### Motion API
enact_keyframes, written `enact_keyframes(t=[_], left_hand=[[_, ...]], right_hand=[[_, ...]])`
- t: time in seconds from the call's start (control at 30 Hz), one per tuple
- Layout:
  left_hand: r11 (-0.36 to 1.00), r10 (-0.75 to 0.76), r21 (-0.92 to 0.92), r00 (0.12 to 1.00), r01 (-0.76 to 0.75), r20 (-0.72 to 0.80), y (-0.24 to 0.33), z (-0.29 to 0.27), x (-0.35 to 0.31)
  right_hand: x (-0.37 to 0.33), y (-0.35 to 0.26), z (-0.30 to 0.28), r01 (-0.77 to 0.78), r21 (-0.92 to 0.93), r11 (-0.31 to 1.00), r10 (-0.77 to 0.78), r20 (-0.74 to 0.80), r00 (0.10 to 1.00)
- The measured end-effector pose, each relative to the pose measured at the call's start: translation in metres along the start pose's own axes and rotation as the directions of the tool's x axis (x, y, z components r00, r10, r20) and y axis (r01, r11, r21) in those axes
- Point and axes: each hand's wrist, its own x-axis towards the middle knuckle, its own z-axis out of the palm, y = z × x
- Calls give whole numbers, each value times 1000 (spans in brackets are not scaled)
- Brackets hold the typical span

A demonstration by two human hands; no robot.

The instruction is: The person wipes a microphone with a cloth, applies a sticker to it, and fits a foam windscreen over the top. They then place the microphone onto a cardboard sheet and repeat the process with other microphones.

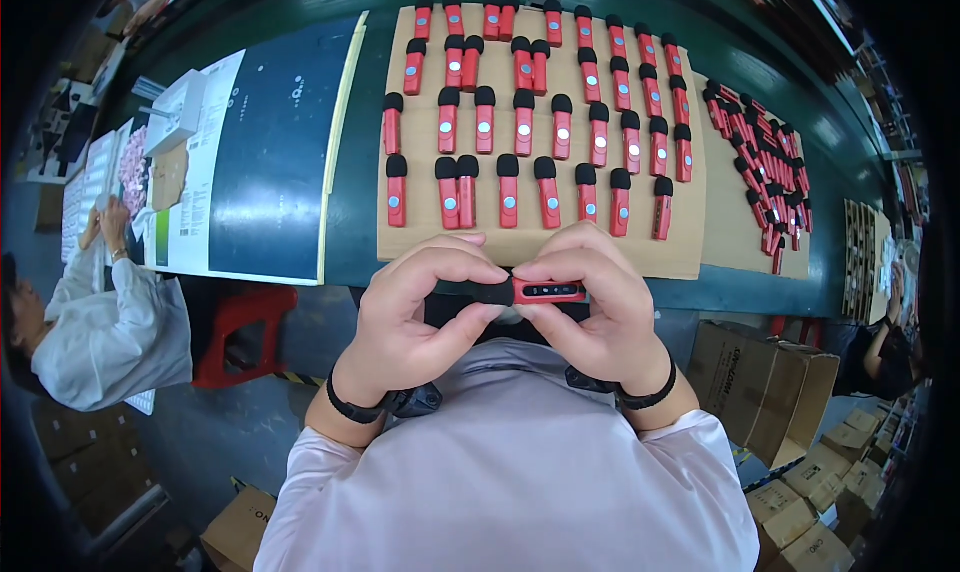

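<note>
Just in front of my chest I hold a small red microphone [550,291] sideways, with a dark panel on the side facing up. My left hand [412,310] pinches its black foam cap [496,293] between thumb and forefinger. The red body sits between the thumb and fingers of my right hand [605,307]. Beyond my hands, several similar red microphones with black foam caps stand out in rough rows on a brown cardboard sheet [425,240]. Most show a round silvery spot; one at the front right [662,212] shows a dark panel instead.
More red microphones [770,162] lie heaped on cardboard to the right. A dark board [275,162] with a pale edge lies left on the green table [355,172]. People work at both sides. A red stool [245,337] stands left, an open carton [760,382] right.
</note>
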Motion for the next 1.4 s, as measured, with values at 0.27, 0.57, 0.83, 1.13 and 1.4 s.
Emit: enact_keyframes(t=[0.27, 0.57, 0.83, 1.13, 1.4], left_hand=[[996, 64, 60, 998, -64, 7, -4, 12, 12], [989, -127, -70, 989, 133, 82, -8, 44, 16], [993, -114, 52, 964, 104, 240, -10, 72, 26], [822, 170, 471, 928, -319, 332, -12, 113, 69], [712, 108, 594, 894, -375, 435, -22, 140, 89]], right_hand=[[-15, 4, -13, -241, 176, 954, 252, -46, 967], [-39, 0, -32, -107, 85, 991, 124, -234, 964], [-62, 1, -55, -31, -55, 998, 13, -294, 956], [-84, 25, -102, -84, -377, 922, -78, -395, 915], [-94, 48, -114, -76, -678, 731, -45, -160, 986]])
